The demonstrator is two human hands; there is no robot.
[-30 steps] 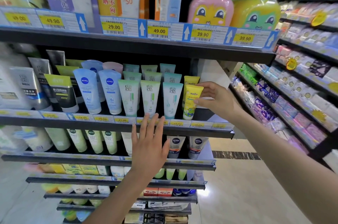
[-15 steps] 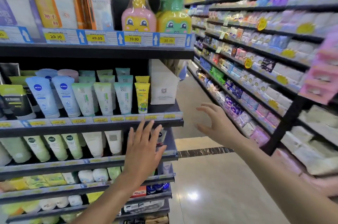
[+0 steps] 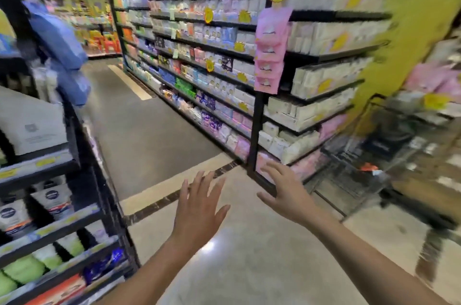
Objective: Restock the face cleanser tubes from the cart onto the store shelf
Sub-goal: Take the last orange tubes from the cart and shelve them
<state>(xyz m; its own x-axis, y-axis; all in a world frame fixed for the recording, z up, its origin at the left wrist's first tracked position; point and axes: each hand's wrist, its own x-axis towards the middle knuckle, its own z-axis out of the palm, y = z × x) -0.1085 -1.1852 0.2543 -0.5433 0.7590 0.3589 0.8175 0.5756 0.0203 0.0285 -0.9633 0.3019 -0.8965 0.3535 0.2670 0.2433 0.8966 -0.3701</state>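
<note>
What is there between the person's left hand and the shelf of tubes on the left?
Only bare floor, pale tiles crossed by a dark stripe, separates the left hand from the store shelf in the head view. The hand is open and empty.

A black shelving unit [image 3: 254,135] lines the far side of the aisle floor [image 3: 154,135], stocked with rows of boxed goods. A strip of pink packets [image 3: 270,52] hangs at its end upright, near a yellow-green pillar [image 3: 411,30].

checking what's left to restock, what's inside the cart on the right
Inside the wire cart, only a small orange-red patch shows near the rim. Motion blur and the cart's own mesh wall hide the rest, so no tubes can be made out.
</note>
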